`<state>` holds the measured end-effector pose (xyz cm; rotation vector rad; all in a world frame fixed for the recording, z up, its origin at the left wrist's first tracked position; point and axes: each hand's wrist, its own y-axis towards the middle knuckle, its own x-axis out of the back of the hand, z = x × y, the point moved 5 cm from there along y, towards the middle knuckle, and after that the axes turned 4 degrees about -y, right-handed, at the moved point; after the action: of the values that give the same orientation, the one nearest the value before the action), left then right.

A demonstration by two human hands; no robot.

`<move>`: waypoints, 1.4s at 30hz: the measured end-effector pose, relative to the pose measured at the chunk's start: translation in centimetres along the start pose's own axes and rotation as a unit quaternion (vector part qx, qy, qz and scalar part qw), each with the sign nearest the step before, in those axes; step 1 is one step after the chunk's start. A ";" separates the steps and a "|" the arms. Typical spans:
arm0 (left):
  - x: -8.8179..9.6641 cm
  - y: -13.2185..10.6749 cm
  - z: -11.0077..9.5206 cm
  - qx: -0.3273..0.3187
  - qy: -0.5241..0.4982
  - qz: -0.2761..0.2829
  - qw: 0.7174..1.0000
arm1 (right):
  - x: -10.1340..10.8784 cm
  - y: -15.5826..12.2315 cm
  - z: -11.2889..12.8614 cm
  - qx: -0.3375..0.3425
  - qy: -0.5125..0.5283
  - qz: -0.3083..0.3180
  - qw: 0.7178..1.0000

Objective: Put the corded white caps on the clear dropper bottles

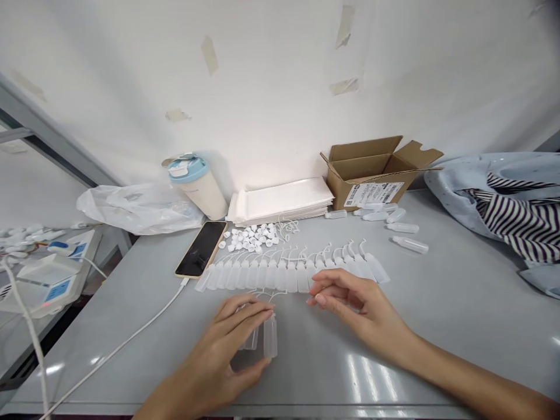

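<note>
My left hand (231,344) bends over a few small translucent plastic bottles near the front of the table. Its fingertips and thumb span the nearest bottle (270,337) lengthwise, touching its top and base. Another bottle (252,339) is partly hidden under the palm. Thin white strings stick out above these bottles. To the right, my right hand (350,297) hovers with loosely bent fingers, apart from the thumb, and nothing visible in them. Just beyond it runs a row of similar bottles (271,275), side by side, each with a white string at its neck.
Behind the row lie white caps (251,238) and loose strings (286,227). A phone (201,249), a tumbler (199,186), white envelopes (284,201) and an open carton (380,175) stand around them. Loose bottles (405,228) lie right; clothing (511,204) sits at the edge. A cable (126,344) crosses left.
</note>
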<state>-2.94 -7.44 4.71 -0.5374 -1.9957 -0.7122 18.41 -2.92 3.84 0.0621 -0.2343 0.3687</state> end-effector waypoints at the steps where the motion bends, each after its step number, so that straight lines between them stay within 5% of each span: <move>1: 0.0 -0.1 0.1 0.001 0.006 0.005 1.000 | 0.0 0.0 -0.1 -0.005 -0.002 -0.001 1.000; 17: -0.2 0.3 0.9 0.020 0.005 0.085 0.996 | 0.3 0.0 -0.3 -0.041 -0.032 0.000 0.999; 32: 0.6 0.4 0.5 0.017 0.009 0.073 0.997 | 0.6 0.5 0.2 -0.016 -0.051 -0.015 0.998; 37: 1.5 4.0 1.4 0.011 0.002 0.038 0.999 | 2.2 1.4 0.6 0.017 -0.074 -0.050 0.996; 42: 0.8 10.2 3.3 0.000 0.003 0.035 0.999 | 6.1 2.8 -0.2 0.051 -0.153 -0.164 0.973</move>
<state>0.96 2.35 6.75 -0.6006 -1.9617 -0.6701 22.94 1.81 5.18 0.2566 -0.5033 0.0383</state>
